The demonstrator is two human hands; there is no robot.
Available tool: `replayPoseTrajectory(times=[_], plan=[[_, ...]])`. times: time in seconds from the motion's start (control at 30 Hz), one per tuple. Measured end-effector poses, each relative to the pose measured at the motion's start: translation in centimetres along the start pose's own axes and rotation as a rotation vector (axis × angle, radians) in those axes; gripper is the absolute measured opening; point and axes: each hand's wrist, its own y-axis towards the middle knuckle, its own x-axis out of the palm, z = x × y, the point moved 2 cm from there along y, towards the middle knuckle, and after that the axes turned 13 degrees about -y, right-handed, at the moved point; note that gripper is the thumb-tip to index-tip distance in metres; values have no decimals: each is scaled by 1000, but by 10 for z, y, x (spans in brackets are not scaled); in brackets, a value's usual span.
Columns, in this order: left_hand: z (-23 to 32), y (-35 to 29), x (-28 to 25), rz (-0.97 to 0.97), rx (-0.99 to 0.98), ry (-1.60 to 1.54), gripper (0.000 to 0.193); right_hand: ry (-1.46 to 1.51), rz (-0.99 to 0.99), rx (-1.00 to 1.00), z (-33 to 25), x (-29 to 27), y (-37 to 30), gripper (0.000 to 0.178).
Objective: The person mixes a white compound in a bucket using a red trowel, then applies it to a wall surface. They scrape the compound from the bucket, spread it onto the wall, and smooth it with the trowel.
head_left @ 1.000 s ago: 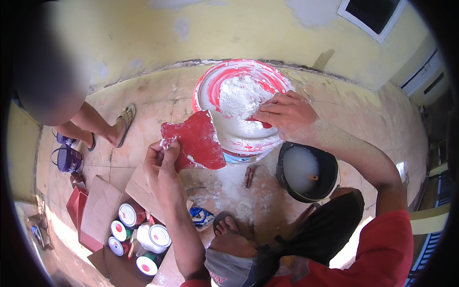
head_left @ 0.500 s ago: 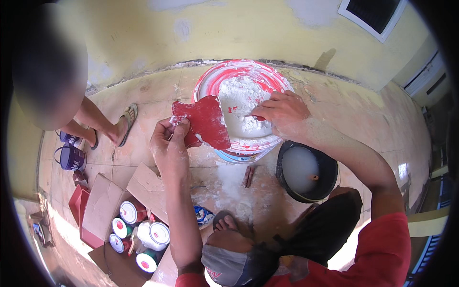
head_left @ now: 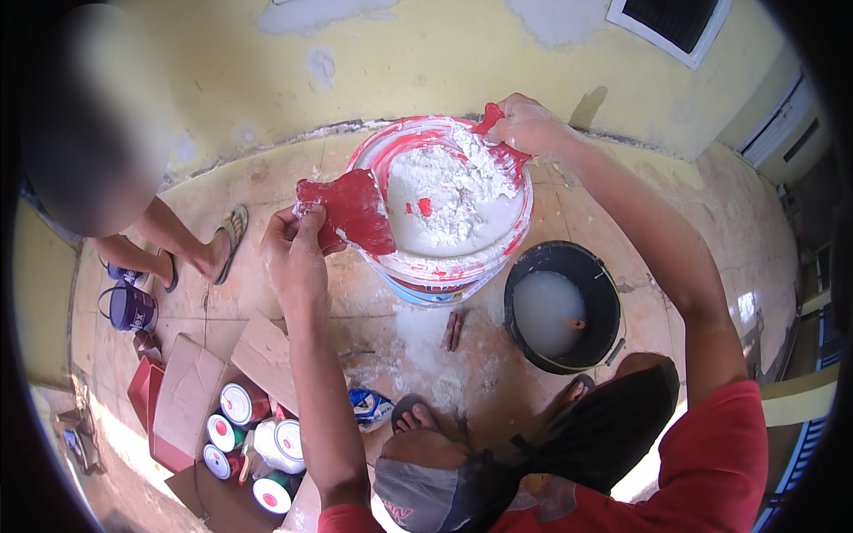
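Observation:
A large round tub (head_left: 458,277) with a red-streaked rim stands before me, filled with white putty (head_left: 435,204). My left hand (head_left: 298,253) pinches a wide red putty spreader (head_left: 355,211) by its edge, held over the tub's left rim. In my right hand (head_left: 535,129) is a second red putty spreader (head_left: 510,162), its blade smeared white and low at the putty's far right edge. Fingers partly cover its upper part. Small red patches (head_left: 424,207) show in the putty.
A black bucket (head_left: 603,311) of cloudy liquid stands right of the tub. At lower left, a cardboard box (head_left: 184,391) holds several paint cans (head_left: 237,403). Another person's sandalled foot (head_left: 226,249) and a purple pail (head_left: 133,307) are on the left. A yellow wall (head_left: 267,71) rises behind.
My right hand has moved from the middle of the putty up to the tub's far right edge, bringing its spreader into view. The left hand and its spreader have shifted slightly left.

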Motion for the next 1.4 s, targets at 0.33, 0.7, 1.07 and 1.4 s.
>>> replayPoseTrajectory(times=[0.33,0.7,1.07,1.4], plan=[[6,-9,-21,34,45,-45,18,679,-127,265,32,46,-46,53],[6,-14,-12,6,11,-77,19,925,29,370,-32,73,-63,27],[17,-27,-37,58,15,-13,19,-306,205,-533,-63,48,-39,56],[10,20,-4,8,-19,97,21,-529,96,-579,-36,26,-69,48]])
